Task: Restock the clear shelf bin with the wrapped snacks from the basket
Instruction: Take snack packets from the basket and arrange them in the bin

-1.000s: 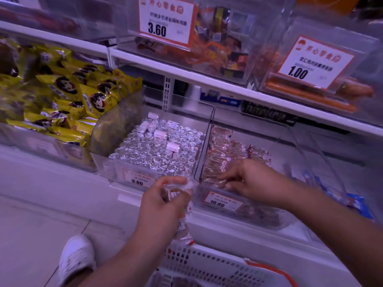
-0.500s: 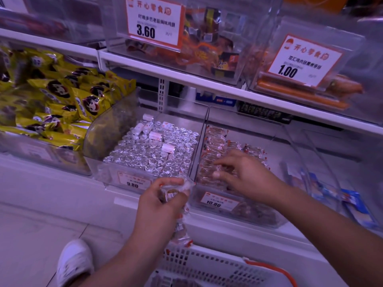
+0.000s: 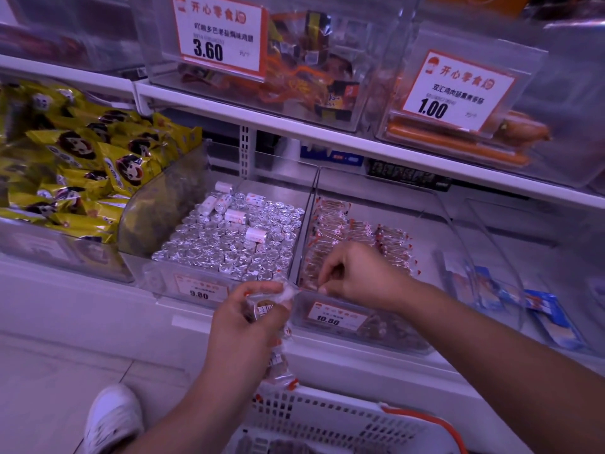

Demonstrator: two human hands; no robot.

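My left hand (image 3: 242, 326) grips a bunch of clear-wrapped brown snacks (image 3: 276, 368) that hangs down toward the white basket (image 3: 327, 417) at the bottom. The clear shelf bin (image 3: 386, 335) with the 10.80 label holds rows of the same wrapped snacks (image 3: 357, 234). My right hand (image 3: 363, 273) hovers over the bin's front with fingers curled, the fingertips pinching at the top of the bunch near the bin's left front corner.
A bin of silver foil rolls (image 3: 229, 240) sits left of the target bin, with yellow packets (image 3: 82, 168) further left. A bin with blue packets (image 3: 550, 316) is on the right. An upper shelf (image 3: 294, 122) overhangs. My white shoe (image 3: 111, 417) rests on the floor.
My right hand drew back from over the snack rows toward the bin's front and my left hand. The left hand still holds the bunch in about the same place.
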